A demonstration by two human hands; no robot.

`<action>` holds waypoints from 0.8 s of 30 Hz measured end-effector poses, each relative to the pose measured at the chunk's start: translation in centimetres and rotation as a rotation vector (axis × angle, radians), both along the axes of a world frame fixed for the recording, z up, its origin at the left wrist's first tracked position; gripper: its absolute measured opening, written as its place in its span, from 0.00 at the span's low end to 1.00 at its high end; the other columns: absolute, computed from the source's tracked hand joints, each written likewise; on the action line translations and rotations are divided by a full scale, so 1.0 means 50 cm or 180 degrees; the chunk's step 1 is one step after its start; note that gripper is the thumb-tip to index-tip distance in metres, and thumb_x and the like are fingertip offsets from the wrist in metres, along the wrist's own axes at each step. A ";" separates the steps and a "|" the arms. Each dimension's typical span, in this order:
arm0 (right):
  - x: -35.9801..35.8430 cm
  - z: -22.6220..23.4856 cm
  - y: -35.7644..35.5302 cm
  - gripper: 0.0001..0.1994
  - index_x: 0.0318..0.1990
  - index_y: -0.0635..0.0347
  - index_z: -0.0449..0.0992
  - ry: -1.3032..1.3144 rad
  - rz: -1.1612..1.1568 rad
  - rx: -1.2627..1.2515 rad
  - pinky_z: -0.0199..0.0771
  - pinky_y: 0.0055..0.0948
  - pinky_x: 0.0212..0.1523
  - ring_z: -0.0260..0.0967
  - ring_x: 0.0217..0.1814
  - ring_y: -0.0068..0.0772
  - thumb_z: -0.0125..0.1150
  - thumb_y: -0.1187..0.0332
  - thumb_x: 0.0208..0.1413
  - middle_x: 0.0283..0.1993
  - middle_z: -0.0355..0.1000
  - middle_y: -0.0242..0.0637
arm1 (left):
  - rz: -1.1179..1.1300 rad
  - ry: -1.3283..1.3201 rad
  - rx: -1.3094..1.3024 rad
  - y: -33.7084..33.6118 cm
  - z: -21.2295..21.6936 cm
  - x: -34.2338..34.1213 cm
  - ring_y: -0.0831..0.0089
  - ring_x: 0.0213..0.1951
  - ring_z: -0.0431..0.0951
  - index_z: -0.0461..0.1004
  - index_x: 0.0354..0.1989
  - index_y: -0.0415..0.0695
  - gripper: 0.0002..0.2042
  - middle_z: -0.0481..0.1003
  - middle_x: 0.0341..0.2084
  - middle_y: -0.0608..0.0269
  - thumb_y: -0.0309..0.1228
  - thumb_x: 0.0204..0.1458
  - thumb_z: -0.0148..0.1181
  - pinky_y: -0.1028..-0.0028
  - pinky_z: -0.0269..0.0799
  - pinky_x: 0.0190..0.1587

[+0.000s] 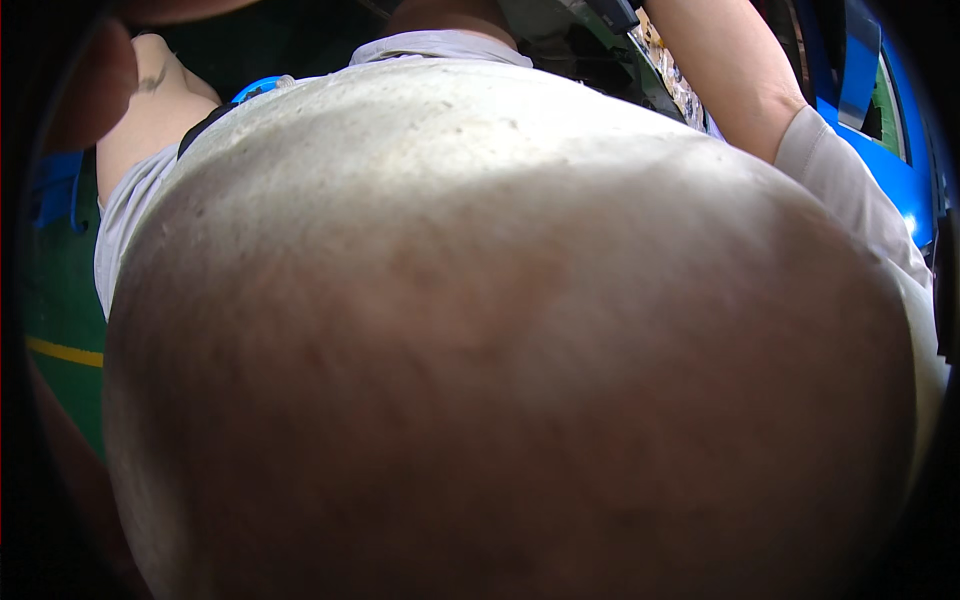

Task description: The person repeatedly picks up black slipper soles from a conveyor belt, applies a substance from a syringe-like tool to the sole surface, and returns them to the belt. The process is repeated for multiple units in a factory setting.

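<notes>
A large, blurred pale cloth surface point(500, 300), apparently my shirt front, fills most of the head view. Very close to the lens at the upper left are out-of-focus fingertips point(95, 85); they seem to belong to my left hand, whose grip cannot be made out. On the right, my bare right forearm point(725, 65) comes out of a grey short sleeve point(840, 180) and runs up past the top edge, so the right hand is out of sight. A dark object point(615, 12) shows beside that arm; whether anything holds it is unclear.
Bare legs below grey cloth hems show at the upper left point(150, 115) and top middle point(450, 18). A blue rounded thing point(262, 88) peeks out between them. Blue framework point(880, 170) stands at the right. The green floor point(60, 290) carries a yellow line point(65, 352).
</notes>
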State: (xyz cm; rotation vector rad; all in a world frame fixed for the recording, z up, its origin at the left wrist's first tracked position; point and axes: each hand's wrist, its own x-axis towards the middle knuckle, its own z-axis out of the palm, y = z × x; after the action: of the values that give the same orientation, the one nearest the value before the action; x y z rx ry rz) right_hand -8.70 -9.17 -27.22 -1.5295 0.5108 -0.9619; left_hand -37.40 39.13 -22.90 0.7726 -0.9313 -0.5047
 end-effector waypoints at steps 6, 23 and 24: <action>-0.034 0.041 0.032 0.07 0.35 0.52 0.82 -0.0006 0.0057 0.0028 0.63 0.26 0.15 0.65 0.15 0.24 0.71 0.63 0.61 0.24 0.76 0.33 | -0.0032 0.0005 0.0038 0.032 0.040 -0.020 0.56 0.49 0.82 0.76 0.58 0.31 0.23 0.81 0.50 0.47 0.38 0.61 0.65 0.61 0.74 0.58; -0.040 0.077 0.018 0.06 0.37 0.51 0.81 0.0025 0.0066 0.0026 0.64 0.25 0.17 0.66 0.17 0.24 0.72 0.62 0.61 0.25 0.76 0.31 | 0.0017 -0.0046 0.0099 0.026 0.063 -0.022 0.56 0.48 0.83 0.76 0.57 0.31 0.23 0.82 0.50 0.47 0.37 0.61 0.65 0.61 0.74 0.58; -0.032 0.072 0.020 0.06 0.37 0.50 0.81 0.0007 0.0074 0.0030 0.64 0.25 0.17 0.66 0.17 0.23 0.72 0.62 0.61 0.25 0.76 0.31 | 0.0042 -0.0071 0.0103 0.022 0.056 -0.022 0.56 0.48 0.83 0.76 0.57 0.31 0.23 0.82 0.49 0.46 0.37 0.61 0.65 0.61 0.74 0.57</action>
State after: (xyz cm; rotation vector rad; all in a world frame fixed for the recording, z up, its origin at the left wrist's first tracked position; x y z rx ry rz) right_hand -10.32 -8.19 -23.61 -1.5250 0.4976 -0.9387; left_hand -38.48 40.24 -20.12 0.8145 -0.9401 -0.5016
